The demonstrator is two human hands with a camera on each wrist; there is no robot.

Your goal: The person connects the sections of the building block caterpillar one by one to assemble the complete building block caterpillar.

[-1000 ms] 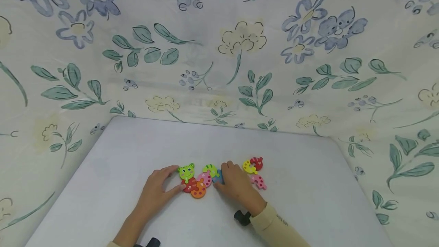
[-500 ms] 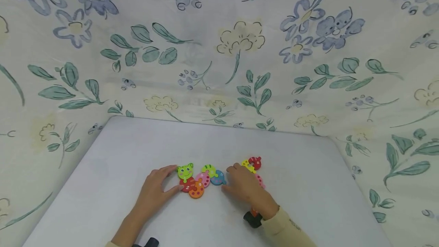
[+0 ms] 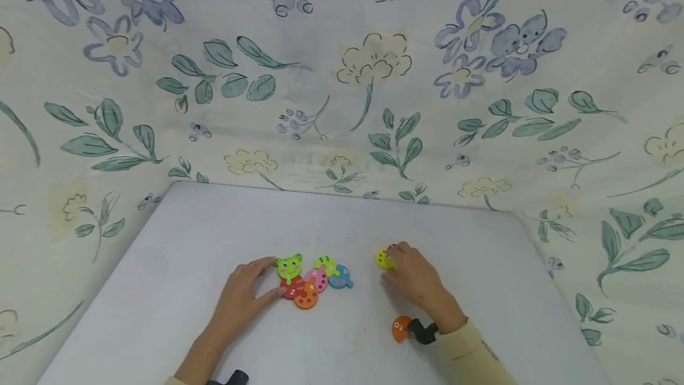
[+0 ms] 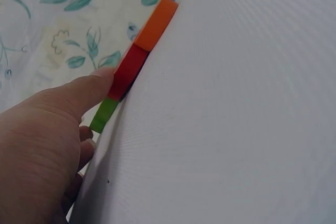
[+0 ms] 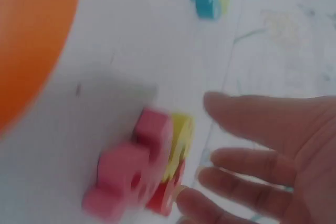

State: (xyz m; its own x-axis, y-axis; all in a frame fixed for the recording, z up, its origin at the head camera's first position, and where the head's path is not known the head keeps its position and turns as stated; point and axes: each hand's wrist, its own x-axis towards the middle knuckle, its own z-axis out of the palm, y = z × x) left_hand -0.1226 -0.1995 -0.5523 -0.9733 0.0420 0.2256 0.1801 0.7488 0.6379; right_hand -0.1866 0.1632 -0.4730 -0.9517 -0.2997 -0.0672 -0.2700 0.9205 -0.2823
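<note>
A joined row of numbered caterpillar puzzle pieces (image 3: 306, 296) lies on the table, with a smiling green head (image 3: 289, 267) at its left end. At that end my left hand (image 3: 240, 290) holds the puzzle, thumb on the red piece (image 4: 128, 70) and fingertips by the green head. My right hand (image 3: 417, 278) is over the loose pieces at the right, its fingers spread and apart from them in the right wrist view. Beneath it lie a pink piece (image 5: 123, 169), a yellow piece (image 3: 383, 259) and a red piece (image 5: 163, 196), partly hidden in the head view.
A loose orange piece (image 3: 401, 328) lies nearer the front, beside the black wrist camera (image 3: 424, 331) on the right arm. The white table (image 3: 256, 212) meets a flower-patterned cloth (image 3: 320, 76) at its back and sides.
My right hand has left the blue piece at the row's right end and moved right, over the loose pieces. The orange piece has come into sight. My left hand stays at the head end.
</note>
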